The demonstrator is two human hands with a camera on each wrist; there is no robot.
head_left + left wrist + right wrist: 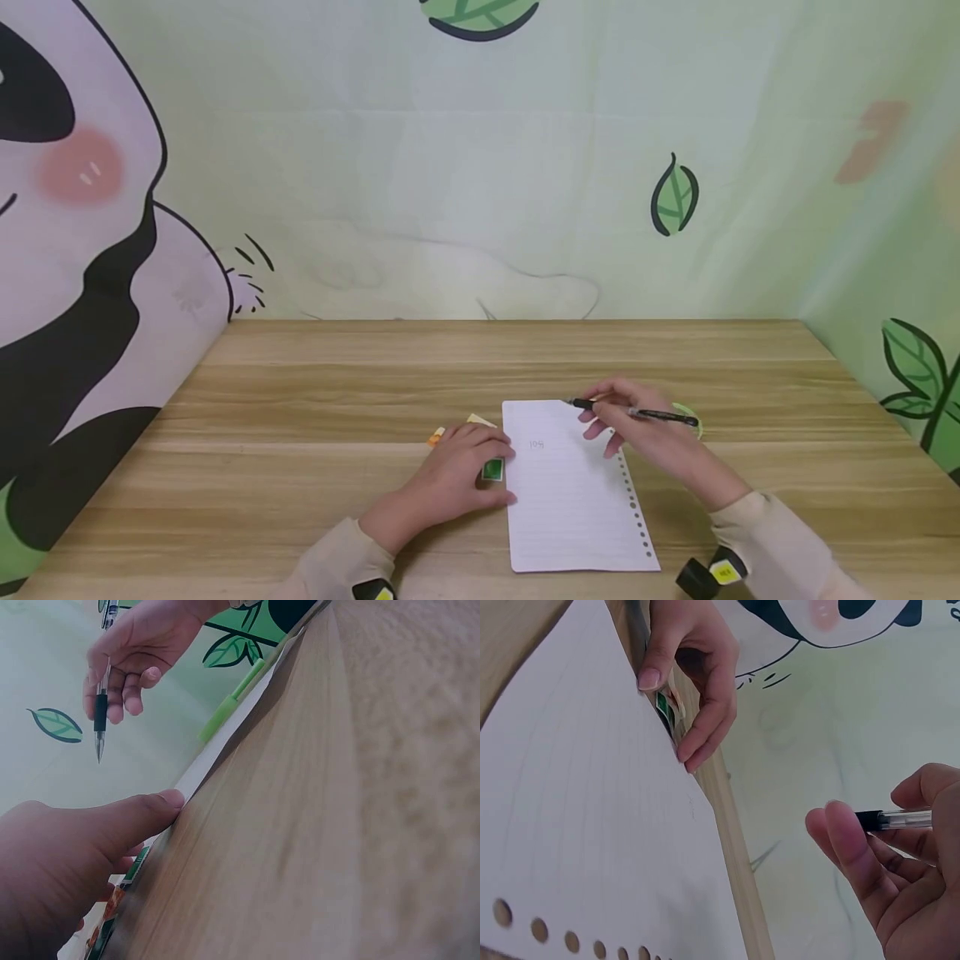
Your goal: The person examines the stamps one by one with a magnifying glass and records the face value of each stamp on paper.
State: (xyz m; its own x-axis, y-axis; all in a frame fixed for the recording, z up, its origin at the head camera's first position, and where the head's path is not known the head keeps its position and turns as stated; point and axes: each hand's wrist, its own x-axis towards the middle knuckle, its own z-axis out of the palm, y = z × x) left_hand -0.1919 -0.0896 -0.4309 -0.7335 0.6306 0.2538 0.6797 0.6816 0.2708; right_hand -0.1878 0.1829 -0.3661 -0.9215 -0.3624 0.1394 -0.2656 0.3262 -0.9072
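1. While the right hand (pixel 641 431) grips it with bent fingers, the pen (pixel 663 416) is raised off the paper near the sheet's far end, its tip pointing left in the head view.
2. The lined white sheet (pixel 570 508) lies on the wooden surface (pixel 337 375) between the two hands, with a row of punched holes (pixel 636 504) along its right edge.
3. Small handwritten marks (pixel 537 445) stand near the sheet's upper left; they are too faint to read surely.
4. The left hand (pixel 457 467) grasps nothing: its fingers are loosely spread, and the thumb and fingertips touch the sheet's left edge.
5. Partly covered by that hand are a green rectangular piece (pixel 492 470), an orange piece (pixel 436 437) and a pale yellow piece (pixel 481 421).
6. Beyond the right hand, a light green item (pixel 701 429) shows in part.
7. Behind the surface hangs a pale green backdrop (pixel 450 167), printed with a panda (pixel 187 258) on the left and leaves (pixel 675 200).
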